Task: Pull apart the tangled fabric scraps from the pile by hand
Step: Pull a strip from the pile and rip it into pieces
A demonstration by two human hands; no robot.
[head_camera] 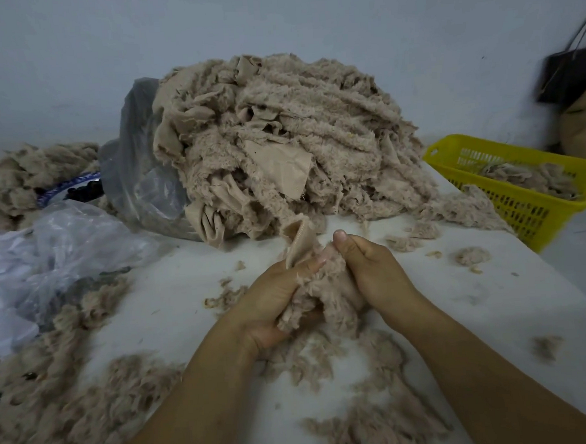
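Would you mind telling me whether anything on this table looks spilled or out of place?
Beige fabric fluff lies scattered over the white table, mostly at its left front edge; otherwise nothing stands out.

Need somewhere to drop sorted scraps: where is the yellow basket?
Head view, right side: the yellow basket sits at the edge of the white table, just right of the big fabric pile.

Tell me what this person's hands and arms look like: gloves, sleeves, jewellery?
Everything in view is bare. The left hand and right hand wear no gloves, and no ring shows. The left forearm and right forearm carry no sleeve, watch or bracelet down to the picture's edge. The right thumbnail is short and unpainted.
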